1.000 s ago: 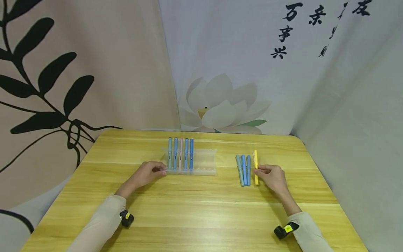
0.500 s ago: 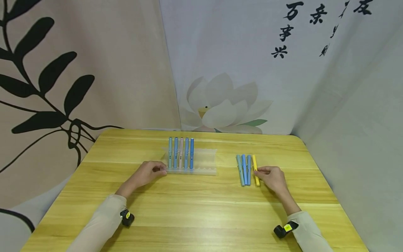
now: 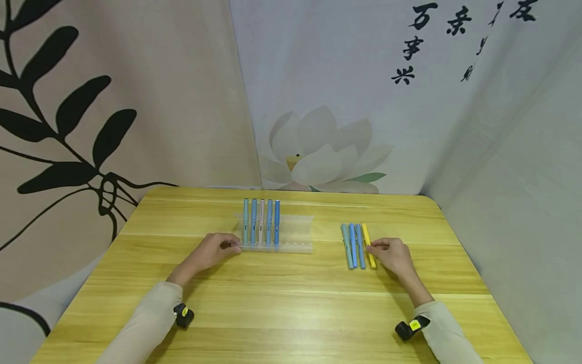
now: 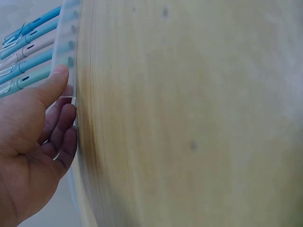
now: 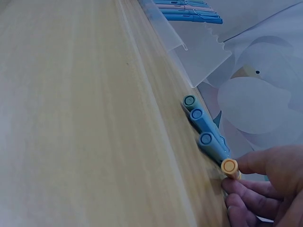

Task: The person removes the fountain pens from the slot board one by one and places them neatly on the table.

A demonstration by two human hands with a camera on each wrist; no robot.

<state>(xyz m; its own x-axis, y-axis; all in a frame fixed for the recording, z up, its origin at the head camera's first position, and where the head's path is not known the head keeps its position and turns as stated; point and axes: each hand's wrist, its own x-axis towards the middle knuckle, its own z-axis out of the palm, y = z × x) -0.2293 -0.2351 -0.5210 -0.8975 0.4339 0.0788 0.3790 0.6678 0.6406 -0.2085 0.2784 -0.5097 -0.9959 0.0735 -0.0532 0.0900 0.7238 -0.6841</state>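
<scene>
Head view: right hand has the yellow pen pinched between thumb and fingers, at the right end of three loose pens, one pale green, two blue, lying side by side on the wooden table. Yellow one sits just beside the nearest blue; can't tell if it touches the wood. Left hand clamped on the clear stand at its near left corner, thumb on the front lip. Five pens in the stand's left half, pink one mid-row.
</scene>
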